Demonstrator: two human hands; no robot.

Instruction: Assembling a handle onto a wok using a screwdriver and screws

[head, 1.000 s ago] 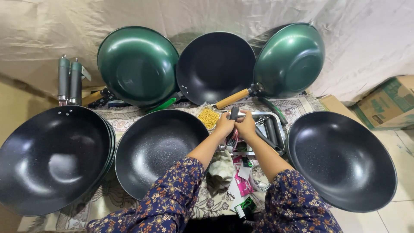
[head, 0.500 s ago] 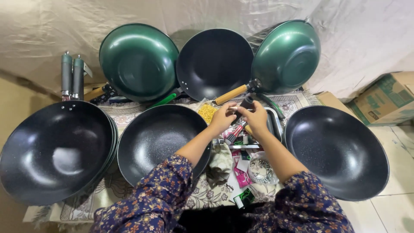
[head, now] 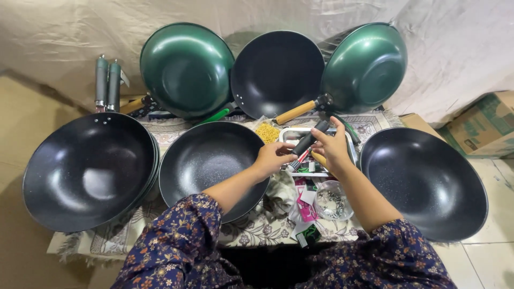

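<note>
Both grips closed on black handle (head: 309, 142): left hand (head: 274, 158), right hand (head: 333, 147), lifted since earlier above tray (head: 350, 150) (pans crowd both sides).

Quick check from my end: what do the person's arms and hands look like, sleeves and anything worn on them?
Both arms wear loose dark navy sleeves with a small floral print in pink, orange and cream, pushed up near the elbows, so the forearms are bare. The left hand and right hand are bare: no gloves. I can make out no rings, watch or bracelets at this size.
</note>
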